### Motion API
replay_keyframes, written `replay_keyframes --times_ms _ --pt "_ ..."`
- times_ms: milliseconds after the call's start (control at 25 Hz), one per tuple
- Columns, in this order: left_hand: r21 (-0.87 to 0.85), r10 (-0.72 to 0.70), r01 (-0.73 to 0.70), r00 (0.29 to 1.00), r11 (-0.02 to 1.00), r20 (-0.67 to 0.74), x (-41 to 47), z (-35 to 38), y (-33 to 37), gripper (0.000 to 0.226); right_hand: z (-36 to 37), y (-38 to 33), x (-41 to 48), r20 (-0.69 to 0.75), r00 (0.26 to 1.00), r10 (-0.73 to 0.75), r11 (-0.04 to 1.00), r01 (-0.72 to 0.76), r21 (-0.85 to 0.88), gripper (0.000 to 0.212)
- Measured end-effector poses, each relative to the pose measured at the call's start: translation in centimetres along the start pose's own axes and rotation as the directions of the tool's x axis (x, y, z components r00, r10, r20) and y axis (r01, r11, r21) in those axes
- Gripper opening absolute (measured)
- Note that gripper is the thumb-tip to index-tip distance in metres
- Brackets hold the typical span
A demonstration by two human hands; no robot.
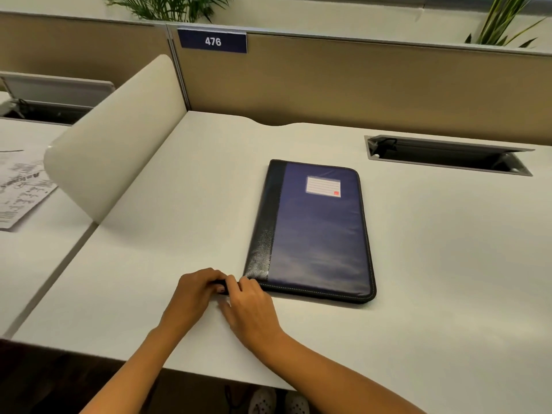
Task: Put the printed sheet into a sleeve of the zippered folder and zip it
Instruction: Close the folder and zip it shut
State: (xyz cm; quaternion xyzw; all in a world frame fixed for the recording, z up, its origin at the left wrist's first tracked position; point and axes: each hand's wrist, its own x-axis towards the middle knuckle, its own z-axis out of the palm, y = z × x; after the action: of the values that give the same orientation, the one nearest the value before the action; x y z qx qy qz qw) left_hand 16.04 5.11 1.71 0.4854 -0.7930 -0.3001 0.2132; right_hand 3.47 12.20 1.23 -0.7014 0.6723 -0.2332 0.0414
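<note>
A blue zippered folder (316, 231) with a black spine strip and a white label lies closed and flat on the white desk (448, 264). Both hands meet at its near left corner. My left hand (195, 289) pinches a short black tab of the zipper that sticks out to the left of that corner. My right hand (249, 306) rests beside it, fingertips on the same tab at the folder's corner. A printed sheet (21, 189) with barcodes lies on the neighbouring desk at the far left, beyond the divider.
A rounded cream divider (119, 135) separates this desk from the left one. A cable slot with an open flap (448, 156) sits at the back right. A tan partition with a "476" sign (212, 41) closes the back. The desk's front edge runs just under my forearms.
</note>
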Motion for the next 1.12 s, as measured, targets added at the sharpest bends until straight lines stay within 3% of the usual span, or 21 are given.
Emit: replay_keyframes --times_ms 280,1120 --pt "-0.008 -0.033 0.033 0.999 0.999 -0.006 0.0 0.2 -0.1 0.033 -0.5 0.0 0.1 -0.014 0.995 0.096 0.995 -0.097 -0.024 0.035" --pt "0.014 0.000 0.001 0.999 1.000 -0.051 0.0 0.2 -0.8 0.033 -3.3 7.0 -4.4 -0.155 0.972 0.176 0.971 -0.197 -0.134 0.028"
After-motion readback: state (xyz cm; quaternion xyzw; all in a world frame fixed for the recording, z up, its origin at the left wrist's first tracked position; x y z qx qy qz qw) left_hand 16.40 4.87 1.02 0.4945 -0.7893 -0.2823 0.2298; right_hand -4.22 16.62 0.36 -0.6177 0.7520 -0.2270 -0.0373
